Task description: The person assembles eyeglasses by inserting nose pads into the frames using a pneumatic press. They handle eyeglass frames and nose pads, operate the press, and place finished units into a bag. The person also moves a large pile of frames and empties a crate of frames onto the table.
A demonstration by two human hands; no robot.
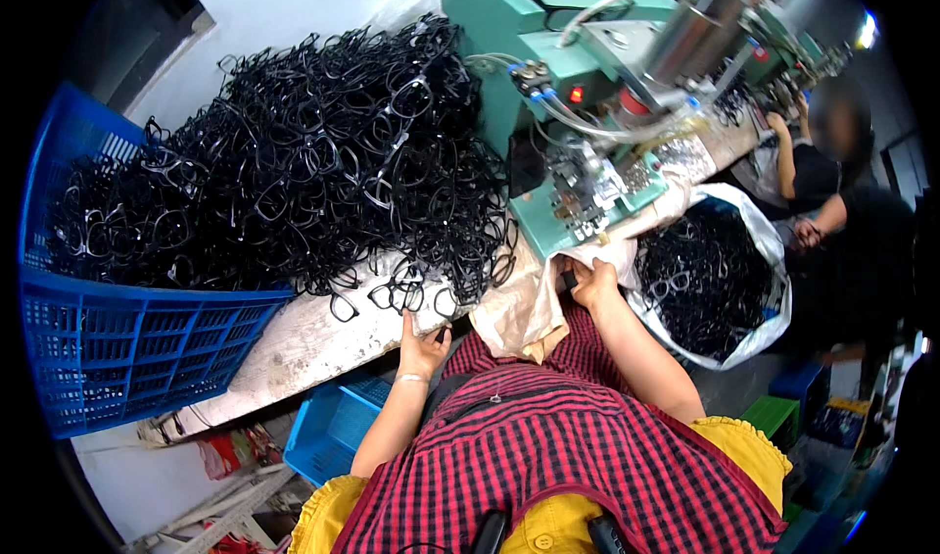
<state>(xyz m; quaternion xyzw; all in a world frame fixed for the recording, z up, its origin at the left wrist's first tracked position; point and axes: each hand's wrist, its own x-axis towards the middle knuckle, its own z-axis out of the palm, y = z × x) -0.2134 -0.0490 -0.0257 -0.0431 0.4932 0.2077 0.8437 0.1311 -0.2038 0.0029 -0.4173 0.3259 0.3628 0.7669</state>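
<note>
My left hand [423,350] is at the front edge of the worktable, fingers apart, one fingertip reaching up to black eyeglass frames [399,293] lying loose there. It grips nothing that I can see. My right hand [593,284] is bent closed at the beige cloth [524,309] below the green machine [534,219]. A small dark thing shows at its fingers; what it holds is not clear. Behind my left hand rises a large tangled heap of black eyeglass frames [323,152]. The machine's metal fixture [586,187] stands just beyond my right hand.
A blue plastic crate [147,343] bounds the heap on the left. Another blue crate [338,427] sits below the table [304,343]. To my right is a white sack [778,304] full of dark frames. A co-worker [832,201] sits farther right.
</note>
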